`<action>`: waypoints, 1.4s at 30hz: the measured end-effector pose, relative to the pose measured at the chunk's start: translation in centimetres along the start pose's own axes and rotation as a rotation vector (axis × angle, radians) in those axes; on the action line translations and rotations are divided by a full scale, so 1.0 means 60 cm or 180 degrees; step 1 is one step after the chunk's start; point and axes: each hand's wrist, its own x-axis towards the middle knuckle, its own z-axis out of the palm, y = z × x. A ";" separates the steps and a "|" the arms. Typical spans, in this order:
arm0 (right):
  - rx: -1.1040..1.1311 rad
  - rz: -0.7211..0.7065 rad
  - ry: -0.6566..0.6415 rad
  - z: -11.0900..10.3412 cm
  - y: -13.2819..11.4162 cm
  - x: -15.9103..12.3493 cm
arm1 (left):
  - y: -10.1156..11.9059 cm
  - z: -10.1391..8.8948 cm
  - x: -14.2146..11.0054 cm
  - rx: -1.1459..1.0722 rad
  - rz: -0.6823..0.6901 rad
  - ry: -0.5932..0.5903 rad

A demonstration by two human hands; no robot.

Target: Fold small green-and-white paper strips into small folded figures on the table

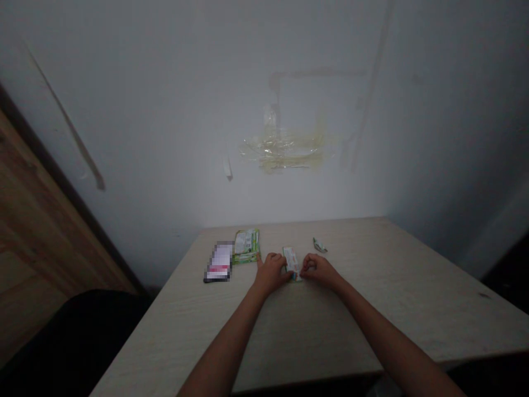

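On the pale table (413, 286) I have the left hand (270, 271) grasping a packet (291, 258); whether the right hand (322, 270), at its near right corner, pinches it, I can't tell.

A pale table (413, 275) stands before a dim, tape-marked wall (165, 110).

Pale table (314, 342) with phone (221, 262), green packet (247, 245), narrow packet (291, 259), small scrap (319, 245).

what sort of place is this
Likely a plain indoor room, perhaps in a home: a pale table against a bare wall, with clear tape stuck on it.
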 end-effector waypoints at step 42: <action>-0.1017 -0.0089 0.1117 0.025 0.026 0.106 | -0.009 0.017 -0.002 -0.0088 -0.0077 0.0023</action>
